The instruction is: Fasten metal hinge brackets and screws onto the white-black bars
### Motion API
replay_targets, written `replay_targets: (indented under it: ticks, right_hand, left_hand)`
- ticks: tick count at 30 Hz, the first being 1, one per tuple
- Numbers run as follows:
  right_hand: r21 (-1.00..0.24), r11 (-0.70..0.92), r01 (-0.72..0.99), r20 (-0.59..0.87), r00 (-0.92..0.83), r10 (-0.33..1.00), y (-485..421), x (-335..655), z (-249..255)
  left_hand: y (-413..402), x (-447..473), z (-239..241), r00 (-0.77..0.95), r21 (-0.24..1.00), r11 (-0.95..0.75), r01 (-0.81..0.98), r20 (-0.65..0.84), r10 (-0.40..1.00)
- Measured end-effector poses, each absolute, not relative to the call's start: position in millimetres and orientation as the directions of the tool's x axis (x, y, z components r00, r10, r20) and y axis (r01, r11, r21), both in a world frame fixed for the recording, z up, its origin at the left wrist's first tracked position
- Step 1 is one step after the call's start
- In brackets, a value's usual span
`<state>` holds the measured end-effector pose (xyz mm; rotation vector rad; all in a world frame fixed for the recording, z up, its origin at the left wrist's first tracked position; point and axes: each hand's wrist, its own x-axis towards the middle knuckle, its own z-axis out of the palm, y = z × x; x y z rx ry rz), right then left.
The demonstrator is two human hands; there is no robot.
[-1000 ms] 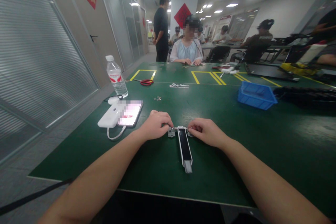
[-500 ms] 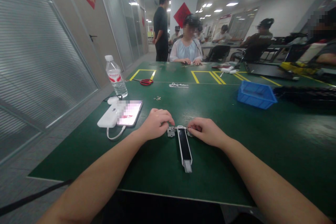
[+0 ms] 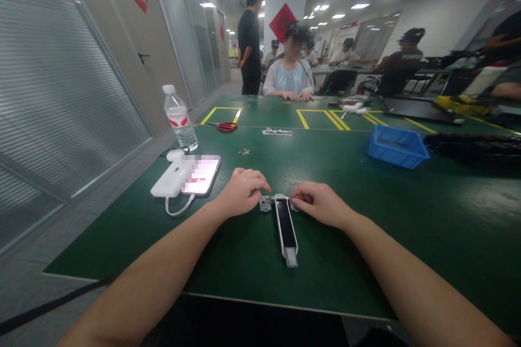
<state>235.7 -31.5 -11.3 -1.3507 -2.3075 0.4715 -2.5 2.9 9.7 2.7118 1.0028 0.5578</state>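
A long metal part with a black strip [image 3: 286,229] lies on the green table [image 3: 358,211], its far end carrying a small hinge-like bracket [image 3: 266,203]. My left hand [image 3: 242,192] rests curled at the bracket's left side, fingertips pinching it. On the other side, my right hand [image 3: 319,204] is curled too, its fingers pressed on the right end of the bracket. Both forearms reach in from the near edge.
A phone [image 3: 201,173] and a white power bank [image 3: 169,180] with cable lie to the left, a water bottle [image 3: 179,119] and red scissors [image 3: 227,127] beyond. A blue bin [image 3: 396,146] stands at right. Small metal bits [image 3: 244,152] lie mid-table. Other people sit and stand at the far tables.
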Motion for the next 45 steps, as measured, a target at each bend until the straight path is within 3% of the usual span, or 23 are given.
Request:
replay_targets:
  ticks: [4,7,11,16,23,28,33,37,41,45]
  right_hand:
    - [-0.485,0.464,0.741,0.181,-0.434,0.883,-32,235,-10]
    - [-0.483,0.462,0.744,0.181,-0.431,0.884,-32,235,-10]
    - [-0.487,0.463,0.740,0.179,-0.435,0.883,-31,236,-11]
    - [-0.499,0.431,0.752,0.191,-0.390,0.901,-33,237,-10]
    - [-0.505,0.428,0.750,0.208,-0.375,0.903,-33,237,-12]
    - [-0.500,0.448,0.742,0.222,-0.390,0.894,-32,237,-13]
    - [-0.496,0.451,0.741,0.224,-0.393,0.892,-32,238,-13]
    - [-0.481,0.464,0.744,0.265,-0.382,0.886,-32,239,-13]
    - [-0.460,0.512,0.725,0.352,-0.380,0.855,-32,237,-12]
    - [-0.471,0.593,0.654,0.461,-0.390,0.797,-39,230,-9]
  left_hand:
    - [5,-3,6,0.729,0.267,-0.754,0.601,0.205,0.654]
    - [6,-5,5,0.727,0.265,-0.775,0.574,0.271,0.631]
    - [12,-9,4,0.546,0.292,-0.691,0.661,0.444,0.710]
    - [23,-14,-2,0.349,0.329,-0.507,0.797,0.434,0.831]
    - [23,-15,-8,0.441,0.284,-0.478,0.831,0.189,0.878]
    - [24,-15,-6,0.447,0.344,-0.491,0.800,0.204,0.871]
    - [27,-17,-7,0.516,0.256,-0.564,0.785,0.233,0.825]
    - [25,-14,-9,0.512,0.340,-0.594,0.729,0.306,0.803]
    - [12,0,-7,0.526,0.494,-0.691,0.528,0.447,0.723]
    - [-5,14,-4,0.584,0.477,-0.800,0.362,0.553,0.594]
